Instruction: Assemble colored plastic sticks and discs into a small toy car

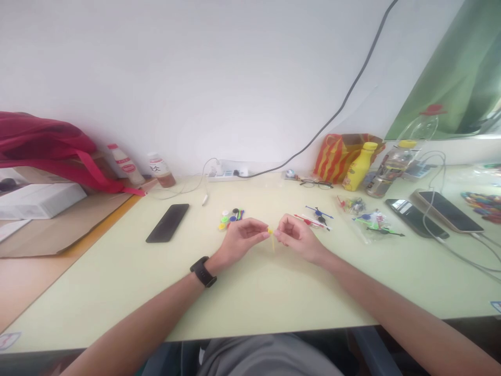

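One small yellow piece (pixel 270 230), with a thin stem pointing down; located between the two hands, above the pale table (pixel 254 303), near its middle.

One left hand (pixel 243 236): thumb and fingertips pinched on the yellow piece. A black watch (pixel 203 272) on the wrist.

One right hand (pixel 300 238): thumb and finger brought together at the right side of the yellow piece; whether they grip it, cannot tell.

One cluster of coloured discs (pixel 225 220), green, yellow and black among them, just beyond the left hand.

Several arrow-shaped pieces (pixel 319 212), blue, red and white, just beyond the right hand.

Two groups of small parts farther right: one mixed pile (pixel 356 205), and one clear packet (pixel 374 221) nearer the front.

One black phone (pixel 167 223), lying left of the discs. Two more phones at right, one dark (pixel 415 218), one pale-edged (pixel 450 211) with a cable across it.

Along the wall: one power strip (pixel 227 175); one pair of glasses (pixel 316 184); one red-and-yellow striped bag (pixel 327 155); one yellow bottle (pixel 359 168), upright in front of the bag.

At far left: one red fabric bag (pixel 43 138), behind a white box (pixel 47 201).
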Demonstrator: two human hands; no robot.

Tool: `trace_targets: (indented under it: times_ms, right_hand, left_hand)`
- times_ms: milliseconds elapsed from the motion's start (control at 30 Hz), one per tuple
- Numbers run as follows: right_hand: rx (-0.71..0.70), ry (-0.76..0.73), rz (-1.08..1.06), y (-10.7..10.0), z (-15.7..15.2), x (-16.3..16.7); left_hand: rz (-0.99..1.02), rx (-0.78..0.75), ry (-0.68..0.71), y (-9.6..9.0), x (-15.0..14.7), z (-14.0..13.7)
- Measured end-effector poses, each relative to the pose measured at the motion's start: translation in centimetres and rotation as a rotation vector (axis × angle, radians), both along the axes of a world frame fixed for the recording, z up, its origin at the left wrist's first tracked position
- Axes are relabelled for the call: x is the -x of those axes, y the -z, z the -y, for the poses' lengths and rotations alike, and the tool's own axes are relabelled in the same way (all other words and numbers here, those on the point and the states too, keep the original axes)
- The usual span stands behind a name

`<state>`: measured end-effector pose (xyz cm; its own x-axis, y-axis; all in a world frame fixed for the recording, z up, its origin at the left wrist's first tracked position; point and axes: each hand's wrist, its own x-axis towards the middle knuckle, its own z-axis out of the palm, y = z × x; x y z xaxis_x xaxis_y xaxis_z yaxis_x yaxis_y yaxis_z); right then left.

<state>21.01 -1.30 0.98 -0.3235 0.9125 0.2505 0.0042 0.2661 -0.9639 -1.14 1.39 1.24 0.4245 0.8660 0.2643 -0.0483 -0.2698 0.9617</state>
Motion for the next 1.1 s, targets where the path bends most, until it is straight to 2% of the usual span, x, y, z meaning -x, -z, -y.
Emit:
trace_targets:
  times_ms: [200,400,567,667,800,900,1100]
  right_hand:
    - [0.022,-0.05,-0.018,-0.3,0.4,0.4]
    - [-0.112,-0.016,0.172,-0.4,0.3,0.4]
    - [-0.148,-0.019,0.336,0.1,0.4,0.2]
    - [-0.202,-0.067,0.521,0.3,0.8,0.3]
    - [-0.381,-0.092,0.78,0.0,1.2,0.4]
    - [-0.469,-0.036,0.887,-0.2,0.8,-0.2]
    - [-0.522,0.148,1.079,0.2,-0.6,-1.8]
  left_hand:
    - [0.011,0.027,0.038,0.2,0.0,0.1]
    - [-0.008,0.041,0.064,0.4,0.1,0.1]
    - [-0.07,-0.037,0.115,-0.1,0.1,0.3]
    - [-0.13,-0.131,0.049,-0.4,0.2,0.3]
    - [-0.229,-0.2,-0.095,-0.3,0.3,0.2]
    - [-0.251,-0.217,-0.122,-0.1,0.2,0.1]
    - [-0.293,-0.267,-0.129,-0.1,0.0,0.3]
